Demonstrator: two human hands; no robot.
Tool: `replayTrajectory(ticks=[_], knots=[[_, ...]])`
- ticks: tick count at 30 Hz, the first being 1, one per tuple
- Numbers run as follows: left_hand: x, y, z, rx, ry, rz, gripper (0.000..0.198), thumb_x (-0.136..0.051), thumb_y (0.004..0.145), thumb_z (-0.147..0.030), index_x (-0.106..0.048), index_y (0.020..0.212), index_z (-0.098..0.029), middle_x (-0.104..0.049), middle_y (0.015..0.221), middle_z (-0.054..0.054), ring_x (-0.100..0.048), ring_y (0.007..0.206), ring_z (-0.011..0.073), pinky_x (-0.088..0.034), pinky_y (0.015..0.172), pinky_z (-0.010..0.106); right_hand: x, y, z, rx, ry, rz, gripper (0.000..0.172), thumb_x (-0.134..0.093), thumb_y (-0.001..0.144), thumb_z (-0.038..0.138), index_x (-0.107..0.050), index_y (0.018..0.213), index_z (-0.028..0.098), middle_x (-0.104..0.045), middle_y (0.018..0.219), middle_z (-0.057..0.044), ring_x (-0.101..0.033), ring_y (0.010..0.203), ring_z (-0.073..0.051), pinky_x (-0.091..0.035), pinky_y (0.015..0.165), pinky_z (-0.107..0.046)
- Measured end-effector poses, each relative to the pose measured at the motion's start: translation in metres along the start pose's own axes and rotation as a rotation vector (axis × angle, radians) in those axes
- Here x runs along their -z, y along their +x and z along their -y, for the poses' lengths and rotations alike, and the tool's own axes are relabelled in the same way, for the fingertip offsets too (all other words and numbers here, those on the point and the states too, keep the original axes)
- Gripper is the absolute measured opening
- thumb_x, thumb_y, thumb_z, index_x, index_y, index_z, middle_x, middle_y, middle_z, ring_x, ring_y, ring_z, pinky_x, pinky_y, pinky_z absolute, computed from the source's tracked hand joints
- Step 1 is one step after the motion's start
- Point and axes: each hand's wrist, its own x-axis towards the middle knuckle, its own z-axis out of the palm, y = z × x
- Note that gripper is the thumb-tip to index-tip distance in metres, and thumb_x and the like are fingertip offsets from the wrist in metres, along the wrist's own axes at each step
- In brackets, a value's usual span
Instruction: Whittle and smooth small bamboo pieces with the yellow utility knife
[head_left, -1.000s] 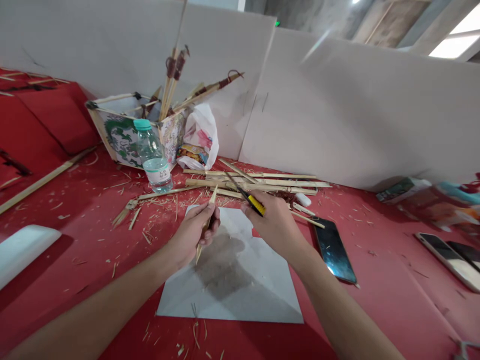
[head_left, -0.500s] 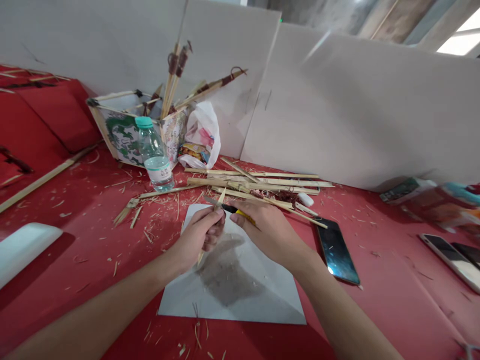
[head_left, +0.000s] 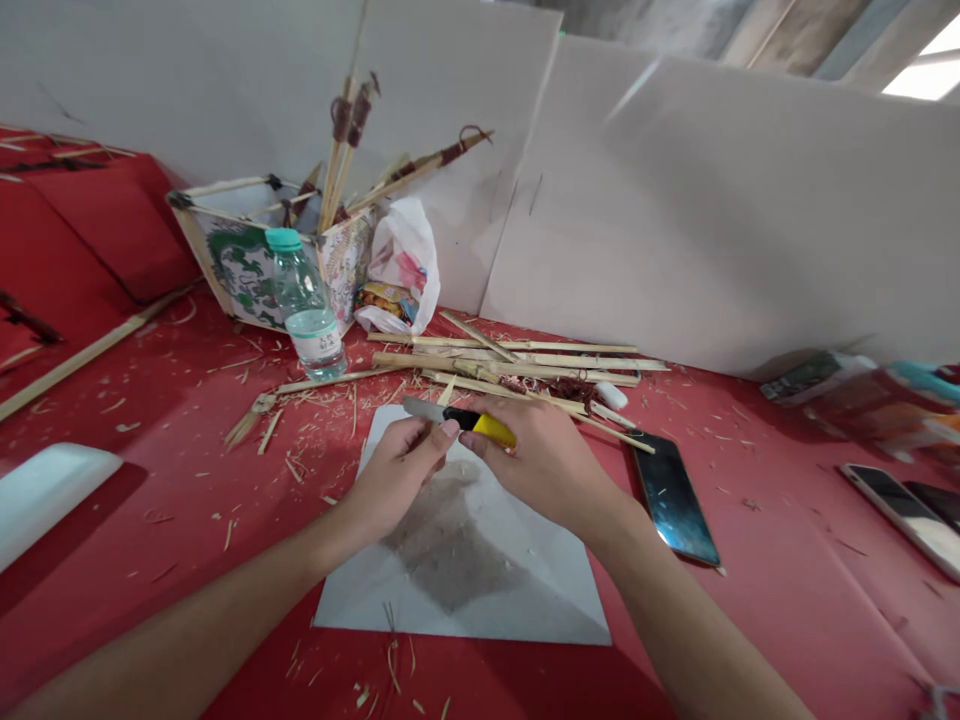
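My right hand (head_left: 536,450) is wrapped round the yellow and black handle of a utility knife (head_left: 491,430), its blade pointing left. Pinched in my left hand (head_left: 401,470) is a thin bamboo strip (head_left: 448,388), whose pale pointed tip shows above the fingers; the rest of it is hidden. The blade lies across the strip, close to my left thumb. Both hands are above a grey-white sheet (head_left: 465,600) on the red table. Behind them lies a pile of split bamboo sticks (head_left: 525,362).
A water bottle (head_left: 313,335), a dragon-patterned box (head_left: 247,270) with sticks and a plastic bag (head_left: 405,265) stand at the back left. A dark phone (head_left: 675,500) lies right of the sheet. Bamboo shavings litter the red table (head_left: 225,620).
The knife has turned so its yellow handle and blade show more broadly. My left hand has rolled over, and the strip's lower end is now out of sight.
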Motion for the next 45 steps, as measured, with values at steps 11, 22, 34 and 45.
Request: replayTrajectory(ticks=[11,22,34,45], knots=[[0.001,-0.006,-0.01,-0.207,0.223,-0.155,0.053,-0.053,0.094,-0.055,-0.044,0.058,-0.018,-0.037,0.052,-0.004,-0.033,0.049,0.0087,-0.023,0.047,0.025,-0.011,-0.003,0.01,0.005,-0.019,-0.153,0.03,-0.059,0.095,0.032,-0.067,0.121,0.019,-0.074,0.114,-0.01,-0.068,0.104,-0.028,-0.049,0.088,-0.04],[-0.002,-0.012,0.001,-0.222,0.15,-0.115,0.046,-0.05,0.096,-0.055,-0.049,0.066,-0.019,-0.045,0.06,-0.002,-0.04,0.056,0.0107,-0.029,0.053,0.025,-0.002,-0.004,0.013,0.043,0.063,0.024,0.016,-0.055,0.097,0.031,-0.062,0.087,0.021,-0.068,0.075,-0.002,-0.06,0.067,-0.017,-0.038,0.062,-0.028],[-0.001,-0.01,-0.003,-0.212,0.158,-0.204,0.052,-0.055,0.092,-0.056,-0.043,0.058,-0.019,-0.037,0.054,-0.003,-0.032,0.052,0.0101,-0.022,0.049,0.027,-0.012,-0.008,0.016,0.019,-0.008,-0.149,0.029,-0.056,0.096,0.036,-0.067,0.119,0.022,-0.074,0.114,-0.008,-0.069,0.098,-0.028,-0.05,0.083,-0.039],[-0.004,-0.009,-0.01,-0.035,-0.314,0.024,0.052,-0.065,0.087,-0.054,-0.034,0.063,-0.02,-0.025,0.054,-0.009,-0.017,0.044,0.0045,-0.012,0.04,0.021,0.005,-0.002,0.011,0.029,0.105,0.014,0.016,-0.057,0.096,0.031,-0.07,0.097,0.022,-0.073,0.085,-0.003,-0.064,0.075,-0.019,-0.043,0.067,-0.03]])
